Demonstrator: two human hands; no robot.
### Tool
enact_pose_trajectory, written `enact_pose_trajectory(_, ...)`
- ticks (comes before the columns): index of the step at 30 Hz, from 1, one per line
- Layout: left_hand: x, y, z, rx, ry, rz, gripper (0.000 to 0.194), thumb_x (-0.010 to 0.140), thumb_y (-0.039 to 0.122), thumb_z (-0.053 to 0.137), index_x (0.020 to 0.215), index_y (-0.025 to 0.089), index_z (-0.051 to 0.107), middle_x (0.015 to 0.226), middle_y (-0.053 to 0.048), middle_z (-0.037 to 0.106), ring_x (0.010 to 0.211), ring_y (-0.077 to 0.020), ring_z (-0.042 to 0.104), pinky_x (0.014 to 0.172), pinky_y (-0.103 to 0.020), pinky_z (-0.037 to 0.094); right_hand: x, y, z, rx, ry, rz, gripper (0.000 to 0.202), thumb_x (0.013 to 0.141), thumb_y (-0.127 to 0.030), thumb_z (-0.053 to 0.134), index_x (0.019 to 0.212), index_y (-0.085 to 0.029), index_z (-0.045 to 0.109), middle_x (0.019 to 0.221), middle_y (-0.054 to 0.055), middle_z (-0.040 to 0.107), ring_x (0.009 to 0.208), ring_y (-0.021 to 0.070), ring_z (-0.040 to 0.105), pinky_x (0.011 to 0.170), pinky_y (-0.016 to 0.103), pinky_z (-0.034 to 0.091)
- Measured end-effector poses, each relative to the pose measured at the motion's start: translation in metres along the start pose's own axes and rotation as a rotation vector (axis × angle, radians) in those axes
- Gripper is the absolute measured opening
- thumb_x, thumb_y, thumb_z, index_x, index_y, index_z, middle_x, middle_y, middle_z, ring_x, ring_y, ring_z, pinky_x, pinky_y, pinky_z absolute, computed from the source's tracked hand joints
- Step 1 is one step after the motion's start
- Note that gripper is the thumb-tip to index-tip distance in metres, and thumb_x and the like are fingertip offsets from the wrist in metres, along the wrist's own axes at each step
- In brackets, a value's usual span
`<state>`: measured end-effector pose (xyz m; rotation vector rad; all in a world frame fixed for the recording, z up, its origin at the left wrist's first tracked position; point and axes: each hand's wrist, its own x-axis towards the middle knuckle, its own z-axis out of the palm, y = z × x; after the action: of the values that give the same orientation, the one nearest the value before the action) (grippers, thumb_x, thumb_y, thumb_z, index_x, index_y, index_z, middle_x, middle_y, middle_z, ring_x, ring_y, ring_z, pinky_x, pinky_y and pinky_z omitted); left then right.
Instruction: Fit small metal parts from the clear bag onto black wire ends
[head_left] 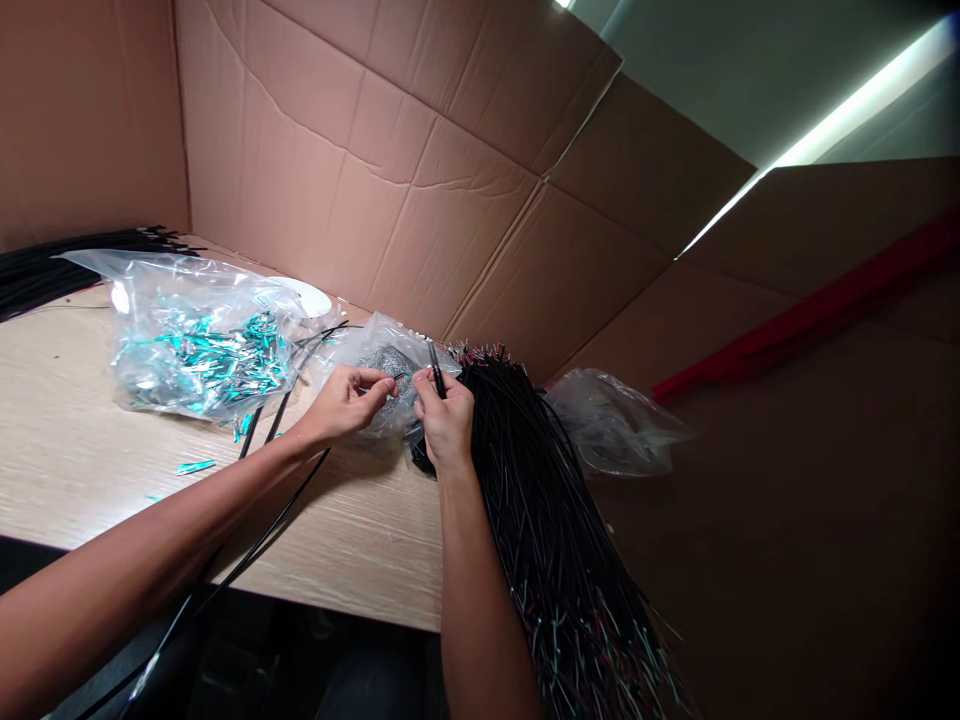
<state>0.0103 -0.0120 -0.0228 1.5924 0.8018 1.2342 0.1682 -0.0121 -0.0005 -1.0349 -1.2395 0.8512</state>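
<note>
My left hand (349, 402) pinches the end of a thin dark wire (399, 377) between thumb and fingers. Close beside it on the right, my right hand (446, 410) is closed around black tweezers (436, 370), their tips pointing up. Both hands are in front of a clear bag (382, 340) holding small silvery parts. A thick bundle of black wires (525, 480) lies right of my right hand and hangs over the table edge. Whether the fingertips of my right hand also touch the wire is too small to tell.
On the wooden table (360, 530), a clear bag of teal and silver strips (217, 350) lies at the left, with loose strips (196, 467) in front. Black cables (75, 262) lie behind it. Cardboard walls (337, 150) stand behind; another clear bag (619, 420) is at the right.
</note>
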Motion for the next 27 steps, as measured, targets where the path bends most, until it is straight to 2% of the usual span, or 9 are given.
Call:
enact_pose_trajectory(4, -0.002, 0.0, 0.003, 0.019, -0.131, 0.049, 0.041, 0.097, 0.049, 0.061, 0.079, 0.014, 0.07, 0.052, 0.006, 0.04, 0.045, -0.0078, 0.031, 0.043, -0.022, 0.018, -0.001, -0.004, 0.002, 0.172, 0.008, 0.037, 0.033, 0.072, -0.043, 0.086, 0.08, -0.02, 0.064, 0.066, -0.008, 0.044, 0.049, 0.0062, 0.028, 0.045, 0.024, 0.023)
enact_pose_trajectory(8, -0.001, 0.0, 0.004, -0.03, -0.094, 0.005, 0.043, 0.096, 0.051, 0.063, 0.092, 0.011, 0.076, 0.051, 0.007, 0.04, 0.043, -0.0077, 0.03, 0.042, -0.022, 0.018, -0.002, -0.007, 0.003, 0.193, -0.016, 0.03, 0.034, 0.074, -0.044, 0.086, 0.079, -0.02, 0.062, 0.063, -0.009, 0.038, 0.048, 0.006, 0.025, 0.045, 0.025, 0.022)
enact_pose_trajectory(15, -0.002, 0.002, 0.006, -0.219, -0.14, -0.073, 0.051, 0.094, 0.052, 0.07, 0.12, 0.008, 0.069, 0.051, 0.009, 0.043, 0.043, -0.0087, 0.031, 0.042, -0.022, 0.02, 0.004, -0.003, 0.006, 0.253, 0.157, 0.06, 0.047, 0.071, -0.046, 0.087, 0.072, -0.024, 0.046, 0.057, -0.013, 0.027, 0.048, 0.0061, 0.021, 0.044, 0.024, 0.02)
enact_pose_trajectory(18, -0.003, -0.001, 0.006, -0.216, -0.123, -0.09, 0.048, 0.092, 0.048, 0.073, 0.122, 0.012, 0.065, 0.053, 0.009, 0.046, 0.044, -0.0092, 0.036, 0.043, -0.022, 0.022, 0.012, -0.005, -0.009, 0.29, 0.303, 0.003, 0.058, 0.074, -0.045, 0.086, 0.071, -0.027, 0.031, 0.057, -0.013, 0.024, 0.048, 0.0064, 0.02, 0.044, 0.023, 0.021)
enact_pose_trajectory(20, -0.003, -0.004, 0.006, -0.211, -0.105, -0.101, 0.045, 0.092, 0.047, 0.073, 0.121, 0.014, 0.064, 0.052, 0.009, 0.044, 0.043, -0.0092, 0.036, 0.043, -0.021, 0.021, 0.016, -0.007, -0.023, 0.269, 0.447, -0.053, 0.053, 0.077, -0.044, 0.082, 0.073, -0.027, 0.032, 0.058, -0.013, 0.025, 0.048, 0.0074, 0.02, 0.044, 0.023, 0.02)
enact_pose_trajectory(22, -0.002, -0.007, 0.006, -0.212, -0.087, -0.101, 0.041, 0.092, 0.046, 0.072, 0.119, 0.016, 0.062, 0.052, 0.01, 0.043, 0.043, -0.0089, 0.035, 0.043, -0.021, 0.022, 0.017, -0.011, -0.033, 0.171, 0.581, -0.124, 0.039, 0.084, -0.044, 0.075, 0.078, -0.027, 0.04, 0.06, -0.012, 0.029, 0.049, 0.0094, 0.024, 0.045, 0.024, 0.022)
enact_pose_trajectory(24, -0.002, -0.009, 0.007, -0.207, -0.077, -0.095, 0.034, 0.092, 0.043, 0.072, 0.112, 0.018, 0.06, 0.053, 0.01, 0.045, 0.043, -0.0086, 0.038, 0.044, -0.02, 0.025, 0.013, -0.017, -0.034, 0.006, 0.661, -0.233, 0.027, 0.089, -0.043, 0.067, 0.082, -0.025, 0.049, 0.065, -0.008, 0.041, 0.054, 0.0122, 0.038, 0.05, 0.024, 0.031)
enact_pose_trajectory(26, -0.002, -0.01, 0.008, -0.195, -0.071, -0.1, 0.026, 0.093, 0.039, 0.071, 0.103, 0.019, 0.057, 0.053, 0.009, 0.047, 0.043, -0.0085, 0.04, 0.045, -0.02, 0.027, 0.006, -0.026, -0.021, -0.166, 0.641, -0.347, 0.019, 0.093, -0.04, 0.063, 0.085, -0.024, 0.056, 0.075, -0.002, 0.055, 0.067, 0.0154, 0.053, 0.061, 0.026, 0.044)
enact_pose_trajectory(27, -0.002, -0.011, 0.009, -0.184, -0.067, -0.098, 0.024, 0.093, 0.037, 0.07, 0.099, 0.019, 0.057, 0.053, 0.008, 0.049, 0.044, -0.0087, 0.041, 0.045, -0.02, 0.028, 0.001, -0.031, -0.01, -0.238, 0.573, -0.383, 0.018, 0.094, -0.038, 0.061, 0.085, -0.023, 0.058, 0.079, 0.0, 0.061, 0.073, 0.0168, 0.058, 0.067, 0.027, 0.047)
